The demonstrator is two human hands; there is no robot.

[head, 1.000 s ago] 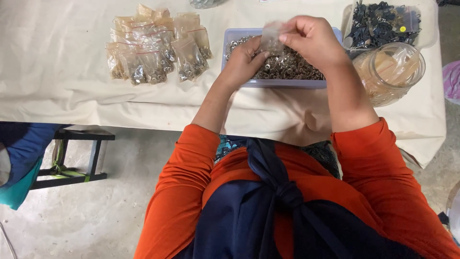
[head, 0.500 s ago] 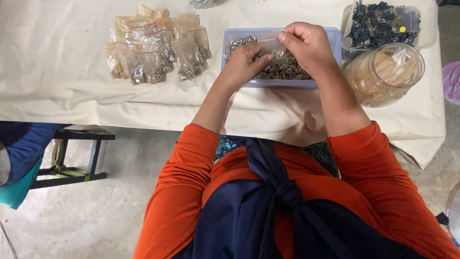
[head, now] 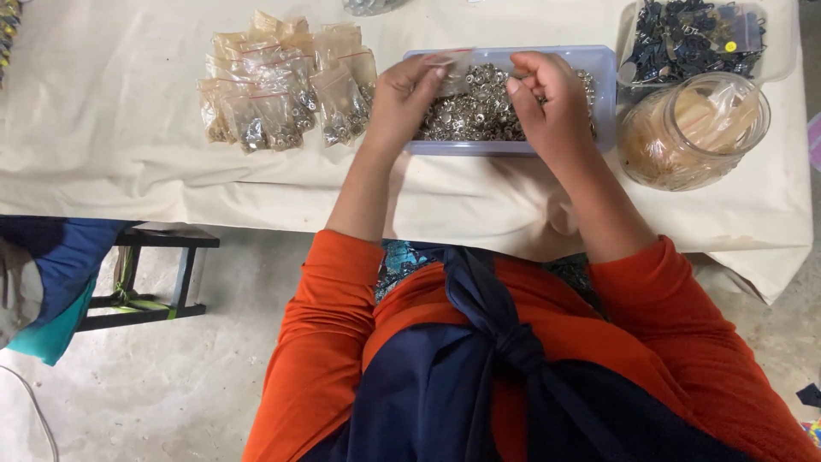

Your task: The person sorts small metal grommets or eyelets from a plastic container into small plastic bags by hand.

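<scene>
- Head view: two hands work over one pale blue tray (head: 603,60) full of small silver metal bits (head: 479,115), on a cloth-covered table (head: 111,120).
- The left hand (head: 402,98) pinches the top edge of one small clear bag (head: 457,68) between thumb and fingertips, above the tray.
- The right hand (head: 552,98) has its fingers curled together at the bag's other side; whether they hold it, I cannot tell.
- Left of the tray lies one pile of filled bags (head: 286,90), too overlapped to count.
- Right of it stand one clear jar (head: 693,133) and one box of dark parts (head: 693,38).
</scene>
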